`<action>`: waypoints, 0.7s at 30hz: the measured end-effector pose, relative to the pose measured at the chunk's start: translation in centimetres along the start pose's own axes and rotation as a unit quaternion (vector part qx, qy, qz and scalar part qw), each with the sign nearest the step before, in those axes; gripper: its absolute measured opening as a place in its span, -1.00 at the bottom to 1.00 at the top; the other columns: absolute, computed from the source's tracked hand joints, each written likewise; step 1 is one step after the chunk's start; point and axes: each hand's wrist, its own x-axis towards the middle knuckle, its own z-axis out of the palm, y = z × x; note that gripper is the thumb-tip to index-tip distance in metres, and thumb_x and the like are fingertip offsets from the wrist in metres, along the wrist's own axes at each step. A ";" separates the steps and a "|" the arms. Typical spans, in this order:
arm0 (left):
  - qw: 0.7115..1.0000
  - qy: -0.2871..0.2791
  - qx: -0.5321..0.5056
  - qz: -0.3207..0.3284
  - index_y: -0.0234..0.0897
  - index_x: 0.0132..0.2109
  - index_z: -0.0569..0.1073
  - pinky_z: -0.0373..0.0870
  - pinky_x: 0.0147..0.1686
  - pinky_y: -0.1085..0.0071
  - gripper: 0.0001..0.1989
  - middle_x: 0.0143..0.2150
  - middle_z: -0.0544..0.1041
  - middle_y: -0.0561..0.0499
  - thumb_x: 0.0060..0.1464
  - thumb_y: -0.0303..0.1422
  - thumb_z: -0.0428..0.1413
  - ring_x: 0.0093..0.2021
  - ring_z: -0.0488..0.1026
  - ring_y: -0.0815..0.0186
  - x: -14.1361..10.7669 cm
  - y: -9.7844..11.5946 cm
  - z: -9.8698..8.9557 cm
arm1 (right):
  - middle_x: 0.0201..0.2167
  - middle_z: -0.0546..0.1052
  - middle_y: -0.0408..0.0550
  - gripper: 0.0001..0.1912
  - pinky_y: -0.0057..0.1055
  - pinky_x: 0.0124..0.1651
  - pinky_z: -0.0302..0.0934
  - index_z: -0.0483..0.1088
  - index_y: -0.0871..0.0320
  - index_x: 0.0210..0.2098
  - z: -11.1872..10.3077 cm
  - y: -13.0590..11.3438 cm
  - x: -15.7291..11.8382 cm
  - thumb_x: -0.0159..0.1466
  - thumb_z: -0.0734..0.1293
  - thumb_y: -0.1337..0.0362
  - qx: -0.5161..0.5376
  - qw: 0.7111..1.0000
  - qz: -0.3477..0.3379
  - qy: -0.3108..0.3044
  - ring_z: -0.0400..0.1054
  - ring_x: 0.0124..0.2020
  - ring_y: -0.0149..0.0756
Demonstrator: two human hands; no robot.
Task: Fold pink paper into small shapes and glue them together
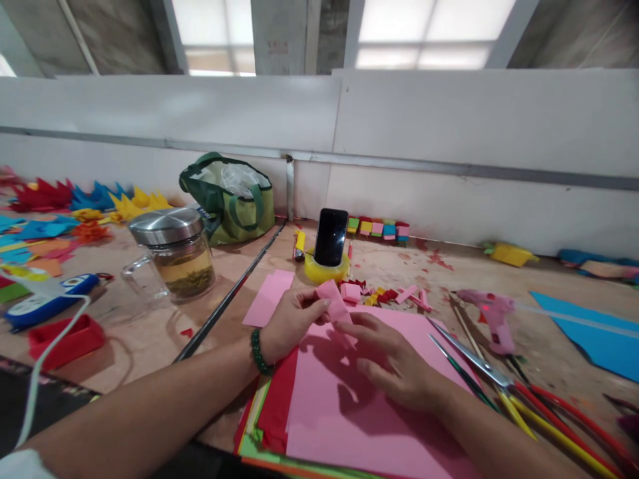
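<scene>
Mug [173, 253] of tea [187, 274], bag [249, 224] holding plastic [239, 180], left grip [288, 322] pinching pink paper [333, 301], right grip [397, 359] loosely parted

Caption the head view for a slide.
Left hand pinches pink paper, right hand at its lower end, above stacked coloured sheets.

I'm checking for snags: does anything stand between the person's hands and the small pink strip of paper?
Nothing visible does. The left hand pinches the small pink strip, the right hand is at its near end, and the scissors lie off to the right.
</scene>
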 end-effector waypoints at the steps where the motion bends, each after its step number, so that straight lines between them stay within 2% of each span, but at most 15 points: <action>1: 1.000 -0.010 0.020 0.019 -0.37 -0.47 0.46 0.30 -0.45 0.50 -0.77 -0.56 0.44 0.04 -0.04 -0.26 0.21 -0.52 0.36 0.42 -0.1 0.2 0.0 | 0.11 0.41 0.05 -0.61 -0.13 0.12 0.21 0.46 0.04 0.02 -0.1 -0.1 0.0 0.19 0.32 0.30 -0.004 1.000 -0.007 0.009 0.27 0.12 -0.03; 3: 0.997 -0.044 0.054 0.044 -0.35 -0.47 0.44 0.27 -0.49 0.51 -0.79 -0.56 0.40 0.07 0.00 -0.29 0.16 -0.54 0.32 0.43 -0.4 0.5 0.2 | 0.03 0.43 0.05 -0.80 -0.18 0.07 0.24 0.51 0.06 -0.17 0.0 -0.1 0.2 0.22 0.32 0.24 0.021 0.997 0.012 0.073 0.30 0.07 -0.07; 4: 0.994 -0.066 0.068 0.053 -0.35 -0.47 0.43 0.26 -0.50 0.51 -0.79 -0.55 0.38 0.07 0.02 -0.30 0.14 -0.54 0.32 0.43 -0.6 0.6 0.3 | -0.05 0.47 0.04 -0.84 -0.25 -0.04 0.31 0.49 0.07 -0.21 0.2 -0.1 0.4 0.23 0.31 0.22 0.052 0.992 0.035 0.112 0.37 -0.04 -0.14; 6: 0.987 -0.106 0.098 0.068 -0.35 -0.46 0.43 0.25 -0.51 0.52 -0.80 -0.53 0.36 0.07 0.06 -0.32 0.12 -0.53 0.31 0.44 -1.0 0.7 0.5 | -0.25 0.49 -0.03 -0.81 -0.40 -0.33 0.34 0.45 0.07 -0.19 0.6 0.0 0.7 0.24 0.32 0.16 0.125 0.973 0.087 0.173 0.39 -0.35 -0.31; 8: 0.982 -0.133 0.109 0.075 -0.35 -0.40 0.45 0.27 -0.50 0.53 -0.85 -0.48 0.37 0.05 0.07 -0.35 0.11 -0.50 0.31 0.44 -1.4 0.7 0.8 | -0.36 0.48 -0.10 -0.76 -0.47 -0.50 0.27 0.46 0.08 -0.16 1.1 -0.2 0.9 0.21 0.35 0.14 0.181 0.959 0.118 0.183 0.29 -0.53 -0.42; 10: 0.985 -0.137 0.079 0.071 -0.33 -0.29 0.44 0.31 -0.46 0.54 -0.90 -0.41 0.40 0.05 0.06 -0.37 0.15 -0.45 0.34 0.43 -1.7 0.6 1.1 | -0.40 0.48 -0.12 -0.79 -0.50 -0.52 0.24 0.50 0.09 -0.21 1.4 -0.6 1.0 0.18 0.39 0.16 0.199 0.957 0.118 0.176 0.26 -0.55 -0.45; 12: 0.989 -0.136 0.022 0.056 -0.31 -0.24 0.40 0.35 -0.45 0.54 -0.84 -0.37 0.42 0.05 0.04 -0.35 0.19 -0.43 0.36 0.43 -2.0 0.6 1.4 | -0.43 0.50 -0.12 -0.85 -0.52 -0.52 0.21 0.53 0.09 -0.27 1.5 -1.0 0.9 0.19 0.40 0.19 0.198 0.958 0.111 0.176 0.26 -0.55 -0.46; 15: 0.989 -0.140 -0.041 0.030 -0.32 -0.28 0.37 0.40 -0.44 0.53 -0.74 -0.41 0.41 0.07 0.05 -0.22 0.20 -0.47 0.40 0.45 -2.3 0.9 1.5 | -0.49 0.48 -0.14 -0.88 -0.53 -0.55 0.19 0.54 0.10 -0.32 1.4 -1.5 0.8 0.18 0.41 0.20 0.206 0.955 0.114 0.183 0.23 -0.59 -0.48; 18: 0.988 -0.147 -0.054 0.002 -0.35 -0.30 0.37 0.42 -0.43 0.53 -0.62 -0.46 0.44 0.05 0.03 -0.07 0.18 -0.47 0.46 0.42 -2.4 1.3 1.5 | -0.52 0.46 -0.15 -0.85 -0.53 -0.55 0.19 0.53 0.13 -0.36 1.2 -1.2 0.7 0.19 0.40 0.18 0.223 0.949 0.128 0.185 0.23 -0.58 -0.47; 21: 0.988 -0.146 -0.044 -0.009 -0.37 -0.31 0.38 0.43 -0.44 0.55 -0.56 -0.48 0.48 0.03 -0.01 -0.01 0.19 -0.47 0.50 0.40 -2.4 1.5 1.4 | -0.51 0.45 -0.16 -0.84 -0.54 -0.54 0.19 0.52 0.14 -0.36 1.2 -0.7 0.6 0.20 0.40 0.17 0.231 0.947 0.131 0.181 0.23 -0.57 -0.48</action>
